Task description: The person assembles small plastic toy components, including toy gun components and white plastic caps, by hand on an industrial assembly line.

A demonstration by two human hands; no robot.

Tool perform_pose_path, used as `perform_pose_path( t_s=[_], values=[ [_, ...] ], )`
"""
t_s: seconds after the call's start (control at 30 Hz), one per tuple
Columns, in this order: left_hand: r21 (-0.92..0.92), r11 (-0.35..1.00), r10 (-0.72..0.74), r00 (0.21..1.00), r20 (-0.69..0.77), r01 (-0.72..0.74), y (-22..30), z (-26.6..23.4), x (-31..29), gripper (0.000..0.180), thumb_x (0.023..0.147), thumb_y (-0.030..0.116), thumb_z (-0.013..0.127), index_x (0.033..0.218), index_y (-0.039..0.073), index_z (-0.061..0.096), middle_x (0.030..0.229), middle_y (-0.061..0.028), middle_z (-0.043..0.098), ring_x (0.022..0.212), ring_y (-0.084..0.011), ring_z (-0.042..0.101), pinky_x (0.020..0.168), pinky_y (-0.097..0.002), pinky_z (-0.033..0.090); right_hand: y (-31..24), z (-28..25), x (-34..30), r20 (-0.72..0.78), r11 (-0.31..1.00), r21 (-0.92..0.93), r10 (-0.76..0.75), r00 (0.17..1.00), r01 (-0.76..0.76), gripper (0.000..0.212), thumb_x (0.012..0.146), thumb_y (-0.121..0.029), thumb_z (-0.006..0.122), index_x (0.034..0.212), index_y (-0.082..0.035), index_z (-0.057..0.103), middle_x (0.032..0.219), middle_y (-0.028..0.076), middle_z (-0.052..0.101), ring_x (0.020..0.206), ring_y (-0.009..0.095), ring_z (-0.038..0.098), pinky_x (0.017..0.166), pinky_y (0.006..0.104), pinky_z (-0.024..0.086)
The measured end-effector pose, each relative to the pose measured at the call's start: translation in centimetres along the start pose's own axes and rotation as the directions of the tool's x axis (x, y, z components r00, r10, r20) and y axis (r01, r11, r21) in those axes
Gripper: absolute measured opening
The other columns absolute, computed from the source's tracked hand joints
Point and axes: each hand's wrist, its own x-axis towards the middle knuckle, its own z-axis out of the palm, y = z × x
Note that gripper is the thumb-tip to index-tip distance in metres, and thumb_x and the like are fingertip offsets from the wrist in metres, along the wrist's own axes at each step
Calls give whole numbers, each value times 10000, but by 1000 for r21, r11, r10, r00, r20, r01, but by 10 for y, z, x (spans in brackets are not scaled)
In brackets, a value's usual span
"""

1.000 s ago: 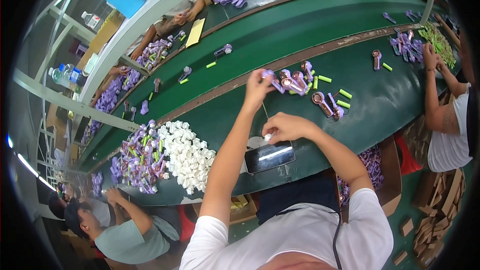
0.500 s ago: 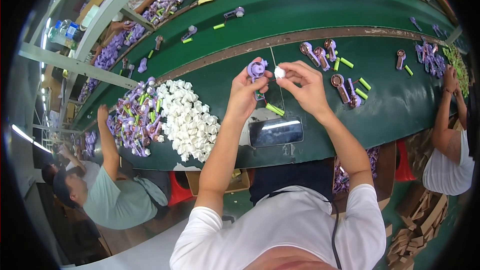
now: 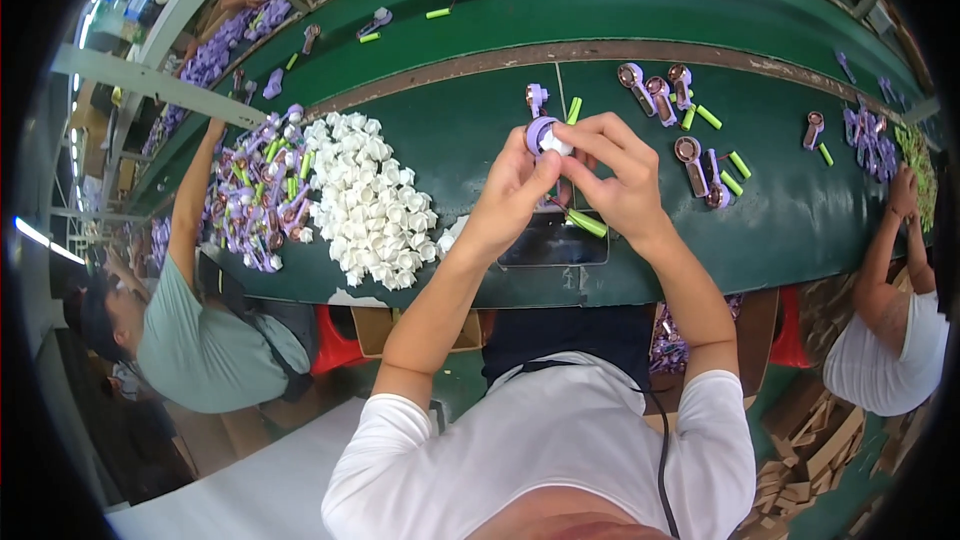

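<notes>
My left hand [image 3: 508,192] grips a purple round plastic housing [image 3: 535,130], part of a small handheld fan by its look. The fingers of my right hand [image 3: 625,180] are closed on a white petal-shaped cap [image 3: 554,144], held against the housing's open face. Below the hands dangles a green cylindrical battery [image 3: 587,224], seemingly wired to the held unit. Just beyond my fingers lie another purple piece [image 3: 537,97] and a green battery cell [image 3: 574,110]. A dark smartphone [image 3: 545,252] rests on the green table under my wrists, partly covered.
Left of me are a heap of white caps [image 3: 370,210] and a heap of purple units with batteries [image 3: 250,190]. Several purple fans [image 3: 690,155] lie to the right. A green conveyor [image 3: 560,10] runs beyond a raised brown edge [image 3: 450,73]. Co-workers sit at both sides.
The white cap, held apart from the purple housing before, is now against it. My hands have come together. The view has shifted slightly, and a purple piece shows beyond my hands.
</notes>
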Motion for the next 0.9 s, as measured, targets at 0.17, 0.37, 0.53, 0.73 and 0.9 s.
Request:
perform_pose_path(
  t_s=[0.17,0.37,0.53,0.73,0.9],
  values=[
    [551,806,334,935,-119,-217,-7,-4,-3,310,957,188,627,1184,20,501,1093,-59,502,959,-136,509,815,-260,455,-6,-9,0,150,975,189,85,985,-113,364,793,48,715,1150,-15,681,1068,117,658,804,157,652,685,271,550],
    [188,954,277,931,-237,-236,-7,9,-24,317,877,54,700,1148,-16,552,1093,-58,463,1062,-155,519,913,-291,470,-1,4,-10,271,698,580,320,908,-420,441,915,-39,654,1323,69,527,1214,110,547,1012,151,579,861,291,508],
    [361,880,401,891,-215,-309,-4,4,-42,354,861,78,735,1147,-47,568,1057,-59,464,1003,-149,531,879,-281,510,-8,25,-20,255,727,590,247,935,-353,393,923,-130,682,1232,83,566,1181,112,546,1090,188,571,918,294,492],
    [280,940,286,895,-343,-194,-21,-27,-28,450,936,196,671,1255,-78,510,1171,-114,498,1044,-195,549,853,-304,525,7,54,-8,204,681,487,520,829,-547,265,924,-64,650,1149,72,614,1004,64,677,887,127,636,813,281,528],
    [535,838,480,608,-633,-104,-57,-71,-19,580,937,220,655,1379,-50,393,1295,-171,451,1093,-232,546,876,-319,519,122,67,69,-124,806,296,565,816,-513,560,956,-308,620,1265,146,509,969,133,678,873,174,632,799,287,487]
  ],
)
